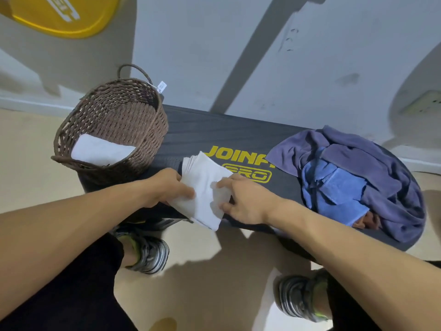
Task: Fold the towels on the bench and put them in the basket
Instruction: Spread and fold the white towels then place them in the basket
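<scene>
A folded white towel [205,187] lies on the black bench [214,132], its near corner hanging over the front edge. My left hand [169,186] grips the towel's left side. On its right edge rests my right hand [241,199], fingers pinching the cloth. The brown woven basket [148,130] stands on the bench's left end, with one folded white towel [100,150] inside. A heap of unfolded towels sits on the right end: a purple one [372,158] over a light blue one [334,185], with a brown one [367,219] peeking out underneath.
The bench stands against a grey wall [214,56] and carries yellow lettering [241,158] in its middle. My two feet in grey shoes [149,254] stand on the beige floor before it. A yellow object [62,13] sits at the top left.
</scene>
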Demonstrator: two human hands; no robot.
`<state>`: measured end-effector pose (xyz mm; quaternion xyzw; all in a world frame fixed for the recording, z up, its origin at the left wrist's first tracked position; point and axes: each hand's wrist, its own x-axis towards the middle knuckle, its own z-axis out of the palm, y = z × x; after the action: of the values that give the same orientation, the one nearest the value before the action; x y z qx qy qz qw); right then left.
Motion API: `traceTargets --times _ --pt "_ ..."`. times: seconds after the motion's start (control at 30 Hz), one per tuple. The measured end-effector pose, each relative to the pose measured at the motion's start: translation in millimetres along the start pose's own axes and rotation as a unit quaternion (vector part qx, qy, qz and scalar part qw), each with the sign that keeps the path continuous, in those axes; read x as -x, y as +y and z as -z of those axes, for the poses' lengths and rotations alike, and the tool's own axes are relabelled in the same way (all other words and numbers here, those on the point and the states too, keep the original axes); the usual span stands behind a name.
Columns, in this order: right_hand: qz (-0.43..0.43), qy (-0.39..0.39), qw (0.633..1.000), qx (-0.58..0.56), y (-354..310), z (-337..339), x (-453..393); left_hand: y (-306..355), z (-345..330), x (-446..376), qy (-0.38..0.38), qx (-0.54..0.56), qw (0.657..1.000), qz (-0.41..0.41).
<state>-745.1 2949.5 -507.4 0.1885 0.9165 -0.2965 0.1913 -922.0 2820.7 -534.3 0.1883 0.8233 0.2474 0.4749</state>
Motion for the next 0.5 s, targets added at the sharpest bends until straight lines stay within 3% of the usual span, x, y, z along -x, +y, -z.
traceTargets --times 0.1,0.17,0.27,0.37,0.5 --pt "-0.013 0.031 0.999 0.012 6.6 31.7 22.5 30.9 2.0 16.8 0.045 -0.162 0.977 -0.128" --pt "-0.002 0.07 0.997 0.01 9.9 48.5 39.1 51.5 0.2 33.0 0.076 -0.268 0.936 -0.214" --pt "0.028 0.134 0.99 0.015 9.2 63.8 61.7 74.1 -7.8 55.4 0.069 -0.323 0.875 -0.354" --pt "0.08 0.184 0.979 -0.019 3.8 71.1 81.2 93.0 -12.8 77.2 0.046 -0.292 0.838 -0.458" --pt "0.103 0.207 0.962 -0.143 1.2 78.9 101.9 114.4 -3.5 96.3 -0.017 -0.193 0.859 -0.473"
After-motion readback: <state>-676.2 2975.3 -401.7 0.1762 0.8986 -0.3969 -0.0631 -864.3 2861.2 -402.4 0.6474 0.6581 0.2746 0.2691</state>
